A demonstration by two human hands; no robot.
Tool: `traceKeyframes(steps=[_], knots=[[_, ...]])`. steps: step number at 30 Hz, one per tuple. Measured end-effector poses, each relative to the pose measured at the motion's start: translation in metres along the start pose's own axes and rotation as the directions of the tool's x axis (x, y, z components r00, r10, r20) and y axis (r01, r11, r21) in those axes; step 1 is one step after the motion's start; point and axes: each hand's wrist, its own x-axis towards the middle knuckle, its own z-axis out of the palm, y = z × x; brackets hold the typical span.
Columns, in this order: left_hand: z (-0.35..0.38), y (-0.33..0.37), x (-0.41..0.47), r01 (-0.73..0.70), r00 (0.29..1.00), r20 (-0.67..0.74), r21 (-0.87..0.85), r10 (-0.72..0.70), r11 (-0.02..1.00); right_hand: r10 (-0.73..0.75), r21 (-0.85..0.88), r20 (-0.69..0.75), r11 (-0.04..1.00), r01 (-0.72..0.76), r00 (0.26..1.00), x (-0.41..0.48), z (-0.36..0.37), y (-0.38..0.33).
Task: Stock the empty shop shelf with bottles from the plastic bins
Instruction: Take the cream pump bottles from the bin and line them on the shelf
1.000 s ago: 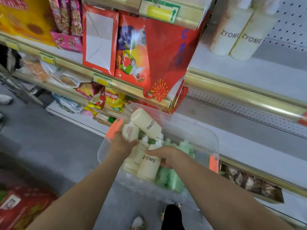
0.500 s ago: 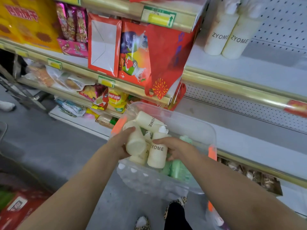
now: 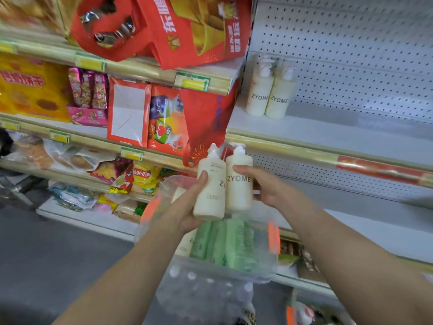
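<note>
- 2 cream pump bottles ride upright, side by side and touching, just above the plastic bin (image 3: 210,277). The left grip (image 3: 187,207) is wrapped round the left bottle (image 3: 209,195), thumb across its front. The right grip (image 3: 269,191) clasps the ZYOME bottle (image 3: 239,191) from the side.
- Both bottles are clear of the bin but sit below the gold rail of the white shelf (image 3: 328,137), so neither is stocked yet.
- The clear bin beneath them holds a row of green bottles (image 3: 225,242) and at least 1 more cream bottle (image 3: 187,242). A full count is not possible through the blurred plastic.
- On the shelf, up and to the right, a shelved pair (image 3: 259,97) of matching cream bottles stands at the left end against the pegboard back (image 3: 351,55). The rest of that shelf in view is bare.
- The job appears to be in its early stage: 2 bottles placed, 2 in transit and most of the bin left to unload.
- To the left, neighbouring shelves carry snack packets (image 3: 145,177) and red gift bags (image 3: 199,31).
</note>
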Motion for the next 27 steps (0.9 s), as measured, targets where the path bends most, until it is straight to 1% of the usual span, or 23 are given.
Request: traceKeyframes(steps=[2,5,9,11,13,15,19,23,27], knots=[[0.020,0.005,0.006,-0.045,0.999,-0.003,0.073,0.045,0.996,-0.053,0.021,-0.038,0.998,0.054,0.998,-0.008,-0.015,-0.014],[0.049,0.015,0.016,-0.119,0.993,0.031,0.140,0.116,0.983,-0.125,0.053,-0.092,0.990,0.131,0.988,-0.018,-0.038,-0.037],[0.086,0.029,0.031,-0.145,0.987,0.085,0.149,0.133,0.978,-0.215,0.066,-0.144,0.972,0.226,0.966,-0.026,-0.068,-0.070],[0.100,0.034,0.039,-0.147,0.987,0.091,0.212,0.130,0.966,-0.250,0.070,-0.173,0.962,0.265,0.953,-0.027,-0.082,-0.087],[0.112,0.040,0.048,-0.133,0.991,0.049,0.309,0.124,0.942,-0.289,0.054,-0.188,0.951,0.304,0.939,-0.025,-0.096,-0.105],[0.121,0.047,0.058,-0.152,0.988,0.035,0.371,0.149,0.916,-0.326,0.038,-0.220,0.939,0.342,0.919,-0.019,-0.110,-0.125],[0.131,0.065,0.078,-0.231,0.973,0.085,0.400,0.215,0.887,-0.389,0.024,-0.307,0.909,0.416,0.869,0.006,-0.129,-0.161],[0.127,0.077,0.095,-0.252,0.968,0.116,0.436,0.224,0.864,-0.404,-0.003,-0.307,0.906,0.423,0.862,0.042,-0.133,-0.178],[0.120,0.082,0.107,-0.248,0.969,0.100,0.438,0.228,0.864,-0.402,-0.053,-0.283,0.913,0.404,0.871,0.082,-0.122,-0.171]])
